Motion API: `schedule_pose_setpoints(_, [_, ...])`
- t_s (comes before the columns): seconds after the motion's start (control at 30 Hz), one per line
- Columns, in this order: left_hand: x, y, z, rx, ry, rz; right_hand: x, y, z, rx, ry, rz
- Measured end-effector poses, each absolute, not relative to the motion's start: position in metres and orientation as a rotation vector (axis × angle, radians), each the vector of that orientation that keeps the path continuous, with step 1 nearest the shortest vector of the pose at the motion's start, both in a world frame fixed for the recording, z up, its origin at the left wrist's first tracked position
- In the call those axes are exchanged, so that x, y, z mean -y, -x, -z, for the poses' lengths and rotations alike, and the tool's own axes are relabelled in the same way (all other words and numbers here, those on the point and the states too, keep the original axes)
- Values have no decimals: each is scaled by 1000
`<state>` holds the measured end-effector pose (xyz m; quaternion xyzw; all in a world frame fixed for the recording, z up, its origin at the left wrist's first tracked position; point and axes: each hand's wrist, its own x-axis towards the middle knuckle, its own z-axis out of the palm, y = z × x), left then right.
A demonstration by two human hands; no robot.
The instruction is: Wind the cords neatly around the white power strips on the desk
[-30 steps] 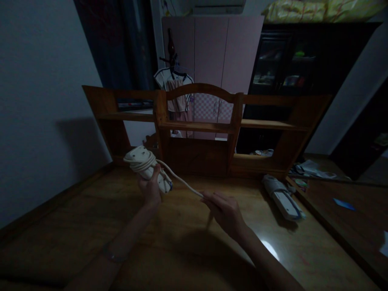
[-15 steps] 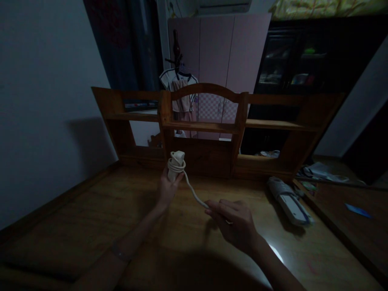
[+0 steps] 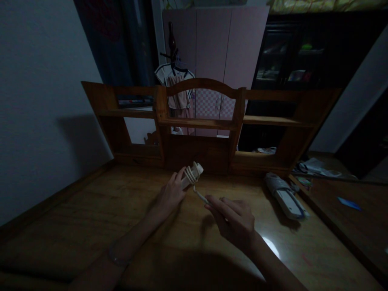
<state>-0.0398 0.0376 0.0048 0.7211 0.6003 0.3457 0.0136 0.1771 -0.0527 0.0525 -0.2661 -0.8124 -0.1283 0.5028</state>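
Note:
My left hand [image 3: 171, 194] is closed around the lower end of a small white block [image 3: 186, 182], which looks like an adapter or short power strip. Several turns of white cord [image 3: 191, 174] wrap its upper part, and the block leans up to the right. A short length of that cord runs down to my right hand [image 3: 232, 218], pinched between thumb and fingers. Both hands are above the wooden desk top [image 3: 121, 210]. The block's sockets or markings are too dark to make out.
A white power strip [image 3: 287, 202] wrapped in grey cord lies at the right of the desk. A wooden shelf unit [image 3: 197, 123] stands along the back edge. Farther right are a blue packet [image 3: 348, 203] and a clear plastic bag [image 3: 317, 166]. A wall [image 3: 39, 121] borders the left.
My left hand has moved right and turned the block from nearly upright to leaning right. The cord between my hands now spans a shorter gap. My right hand keeps its pinch.

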Motion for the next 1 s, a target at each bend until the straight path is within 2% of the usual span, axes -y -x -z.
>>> schedule_pose_setpoints(0.33, [-18, 23, -11, -1788, -2484, -840, 59, -181, -55, 1858, 681, 507])
schedule_pose_setpoints(0.73, [-6, 12, 2, -1429, -2820, -648, 46, -195, -60, 1850, 779, 470])
schedule_pose_setpoints(1.0, [-2, 11, 0, -978, -3064, -757, 31, -214, -74, 1785, 855, 340])
